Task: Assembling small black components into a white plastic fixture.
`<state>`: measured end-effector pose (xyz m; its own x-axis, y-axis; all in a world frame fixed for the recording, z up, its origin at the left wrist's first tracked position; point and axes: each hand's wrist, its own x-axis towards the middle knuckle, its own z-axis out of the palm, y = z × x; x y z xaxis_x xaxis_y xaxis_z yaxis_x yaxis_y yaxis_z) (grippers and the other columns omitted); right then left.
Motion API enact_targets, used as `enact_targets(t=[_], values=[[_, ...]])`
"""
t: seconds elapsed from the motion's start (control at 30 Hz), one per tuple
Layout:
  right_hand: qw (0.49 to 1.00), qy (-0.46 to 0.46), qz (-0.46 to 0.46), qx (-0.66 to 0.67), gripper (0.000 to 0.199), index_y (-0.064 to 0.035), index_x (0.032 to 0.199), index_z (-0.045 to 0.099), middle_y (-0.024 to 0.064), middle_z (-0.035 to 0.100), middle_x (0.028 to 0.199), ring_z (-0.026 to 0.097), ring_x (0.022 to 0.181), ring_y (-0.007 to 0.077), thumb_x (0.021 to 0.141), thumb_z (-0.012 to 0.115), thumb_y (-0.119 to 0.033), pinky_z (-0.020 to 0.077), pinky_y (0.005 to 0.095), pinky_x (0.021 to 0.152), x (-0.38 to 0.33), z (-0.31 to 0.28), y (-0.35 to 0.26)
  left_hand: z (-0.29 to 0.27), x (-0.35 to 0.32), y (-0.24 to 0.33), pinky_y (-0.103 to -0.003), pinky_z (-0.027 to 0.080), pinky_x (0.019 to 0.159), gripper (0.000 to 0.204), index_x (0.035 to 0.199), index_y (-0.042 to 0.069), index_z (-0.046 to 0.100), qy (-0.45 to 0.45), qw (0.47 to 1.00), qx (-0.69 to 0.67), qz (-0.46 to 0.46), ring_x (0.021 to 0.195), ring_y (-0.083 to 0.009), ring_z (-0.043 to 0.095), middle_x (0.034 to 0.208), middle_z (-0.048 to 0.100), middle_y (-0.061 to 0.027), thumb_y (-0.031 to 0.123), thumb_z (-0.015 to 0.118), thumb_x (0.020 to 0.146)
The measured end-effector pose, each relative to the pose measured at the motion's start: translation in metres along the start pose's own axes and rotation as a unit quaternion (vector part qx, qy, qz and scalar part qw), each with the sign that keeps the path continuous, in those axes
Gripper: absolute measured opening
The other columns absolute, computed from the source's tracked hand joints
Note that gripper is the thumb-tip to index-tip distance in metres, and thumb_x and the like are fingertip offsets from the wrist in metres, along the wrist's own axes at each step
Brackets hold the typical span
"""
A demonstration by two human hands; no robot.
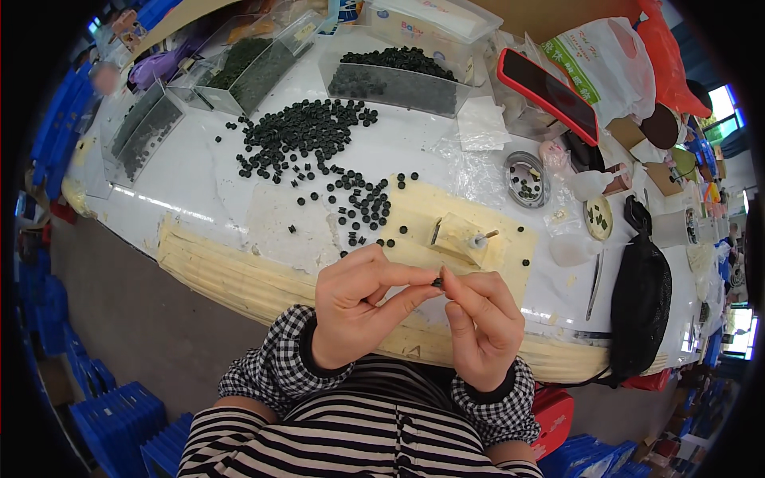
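Observation:
A small black round part is pinched between the thumb and forefinger of my left hand, near the table's front edge. The fingertips of my right hand meet it from the other side and partly cover it. Just beyond my hands stands a pale yellow block with a thin peg pointing up and right. Loose black parts, round and some with a grooved waist, lie scattered beyond my left hand. A larger heap of them spreads farther back.
Clear bins of black parts and of dark green parts line the back. A phone in a red case leans at the back right. Right of me lie tweezers, a round dish and a black mesh bag. Yellow tape covers the front edge.

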<state>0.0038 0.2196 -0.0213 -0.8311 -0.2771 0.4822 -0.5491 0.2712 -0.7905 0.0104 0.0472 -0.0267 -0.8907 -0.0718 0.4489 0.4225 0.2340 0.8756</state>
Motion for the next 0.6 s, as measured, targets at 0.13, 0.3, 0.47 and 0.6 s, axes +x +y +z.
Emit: enact_targets(t=[0.13, 0.3, 0.47, 0.6], values=[[1.0, 0.002, -0.001, 0.002, 0.036, -0.0016, 0.114, 0.068, 0.0088, 0.065, 0.092, 0.058, 0.078, 0.0203, 0.079, 0.067, 0.007, 0.046, 0.0272, 0.068, 0.0002, 0.0, -0.0006, 0.0003, 0.0009, 0.0012, -0.021, 0.025, 0.043, 0.023, 0.091, 0.006, 0.074, 0.001, 1.0, 0.013, 0.008, 0.05, -0.0039, 0.036, 0.061, 0.047, 0.0027, -0.001, 0.081, 0.07], [1.0, 0.003, -0.001, 0.002, 0.036, -0.0017, 0.114, 0.068, 0.0087, 0.065, 0.091, 0.058, 0.078, 0.0204, 0.079, 0.067, 0.006, 0.046, 0.0274, 0.068, 0.0015, -0.0004, -0.002, -0.0002, 0.0002, 0.001, -0.02, 0.026, 0.043, 0.023, 0.09, 0.006, 0.074, 0.001, 1.0, 0.022, 0.017, 0.05, -0.0039, 0.038, 0.061, 0.049, 0.0022, -0.002, 0.08, 0.069], [1.0, 0.005, -0.012, 0.004, 0.036, -0.0018, 0.114, 0.069, 0.0082, 0.064, 0.089, 0.057, 0.077, 0.0204, 0.078, 0.068, 0.006, 0.0458, 0.0278, 0.067, 0.0011, 0.0, -0.0005, -0.0014, 0.0013, 0.0047, -0.02, 0.029, 0.043, 0.024, 0.091, 0.005, 0.073, -0.011, 0.999, 0.031, 0.021, 0.051, -0.0048, 0.043, 0.064, 0.053, 0.0003, -0.003, 0.079, 0.069], [1.0, 0.006, -0.021, 0.006, 0.037, -0.0021, 0.113, 0.069, 0.0077, 0.064, 0.089, 0.056, 0.076, 0.0203, 0.077, 0.069, 0.006, 0.0455, 0.0282, 0.067, 0.001, -0.0001, 0.0003, -0.0028, 0.0012, 0.0051, -0.021, 0.032, 0.043, 0.025, 0.092, 0.005, 0.073, -0.021, 0.999, 0.031, 0.032, 0.051, -0.0069, 0.046, 0.065, 0.054, -0.0011, -0.005, 0.078, 0.07]])
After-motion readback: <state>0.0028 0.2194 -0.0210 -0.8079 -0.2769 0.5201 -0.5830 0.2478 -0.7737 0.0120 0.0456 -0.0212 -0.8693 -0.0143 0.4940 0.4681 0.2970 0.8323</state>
